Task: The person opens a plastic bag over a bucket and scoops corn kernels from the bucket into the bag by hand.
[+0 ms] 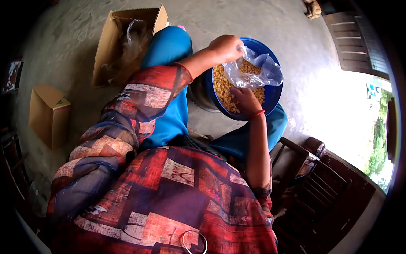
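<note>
A clear plastic bag (258, 77) lies crumpled and partly open over a blue bucket (276, 94). Inside the bucket are many small golden-yellow pieces (223, 86), looking like snack bits or grains; I cannot tell which. My left hand (227, 48), at the bucket's far left rim, pinches the upper edge of the bag. Over the yellow pieces, my right hand (246, 101), with a red band at the wrist, has its fingers curled at the bag's lower edge. Its fingertips are partly hidden, but they seem closed on the plastic.
An open cardboard box (103, 48) with clear plastic inside stands beyond my left knee. A smaller carton (43, 112) sits at the left. Dark wooden furniture (321, 182) is close on my right, near a bright doorway (376, 131). The bucket stands between my legs.
</note>
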### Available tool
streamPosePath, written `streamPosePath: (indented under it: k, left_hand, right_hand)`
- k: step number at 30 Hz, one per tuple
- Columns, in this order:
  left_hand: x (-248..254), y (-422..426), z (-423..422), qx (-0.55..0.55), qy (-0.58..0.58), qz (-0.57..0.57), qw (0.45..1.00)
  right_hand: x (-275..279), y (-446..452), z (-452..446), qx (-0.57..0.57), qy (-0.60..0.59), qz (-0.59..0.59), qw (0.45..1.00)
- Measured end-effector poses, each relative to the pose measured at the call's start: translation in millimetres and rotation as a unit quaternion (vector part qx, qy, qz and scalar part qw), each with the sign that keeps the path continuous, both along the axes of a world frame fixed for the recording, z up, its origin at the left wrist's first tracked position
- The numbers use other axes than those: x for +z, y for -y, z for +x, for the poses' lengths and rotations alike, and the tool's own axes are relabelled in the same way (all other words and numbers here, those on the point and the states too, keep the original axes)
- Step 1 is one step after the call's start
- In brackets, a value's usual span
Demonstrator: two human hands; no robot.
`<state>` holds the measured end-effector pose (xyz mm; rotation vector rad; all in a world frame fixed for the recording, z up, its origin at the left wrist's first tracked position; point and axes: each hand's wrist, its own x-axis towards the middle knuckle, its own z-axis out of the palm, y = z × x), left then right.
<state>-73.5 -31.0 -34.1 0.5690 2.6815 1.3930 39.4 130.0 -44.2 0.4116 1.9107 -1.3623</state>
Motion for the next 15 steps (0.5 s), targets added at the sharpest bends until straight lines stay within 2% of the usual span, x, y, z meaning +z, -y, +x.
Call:
streamPosePath:
  k: [1, 2, 6, 9, 11, 12, 13, 15]
  left_hand:
    - [0, -2, 2, -0.007, 0.01, -0.017, 1.0]
    - [0, -3, 5, -0.006, 0.006, -0.038, 0.999]
    - [0, -5, 8, 0.007, -0.05, -0.021, 0.999]
    - [4, -10, 8, -0.012, -0.03, -0.012, 0.999]
    - [9, -14, 10, -0.035, -0.014, 0.006, 0.999]
    - [11, -16, 11, -0.056, -0.001, 0.022, 0.998]
    - [11, -18, 13, -0.059, -0.001, 0.023, 0.998]
    - [10, -20, 14, -0.067, -0.034, 0.049, 0.996]
  right_hand:
    - [0, -3, -1, -0.024, 0.025, -0.021, 0.999]
    - [-20, -10, 1, -0.031, 0.0, -0.043, 0.999]
    - [2, -9, 4, 0.009, 0.001, -0.061, 0.998]
    - [35, -11, -1, -0.043, 0.004, -0.245, 0.968]
    - [42, -6, -6, -0.15, -0.002, -0.305, 0.941]
    - [39, -5, -12, -0.162, 0.004, -0.362, 0.918]
    - [33, -3, -18, -0.165, 0.003, -0.362, 0.918]
    - [12, -1, -30, -0.226, 0.028, -0.415, 0.881]
